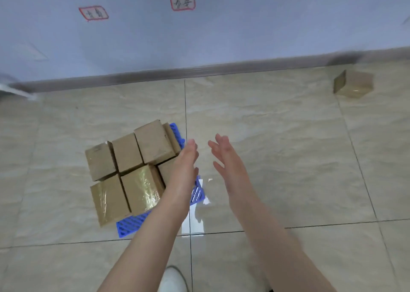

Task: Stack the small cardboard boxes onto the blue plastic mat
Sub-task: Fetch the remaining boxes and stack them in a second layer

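Head view: my left hand [185, 165] and right hand [226, 158] are open and empty, just right of the boxes [133, 169] packed on the blue mat [133, 224]. Left forearm hides the mat's right part. One lone box [353, 83] sits well right of the mat, near the baseboard [199, 70].

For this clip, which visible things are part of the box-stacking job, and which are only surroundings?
Part of the job:
- blue plastic mat
- cardboard boxes on the mat
- lone cardboard box near the wall
- left hand and right hand, both open and empty

Surroundings:
- two red-bordered labels on the wall
- white shoe
- tiled floor
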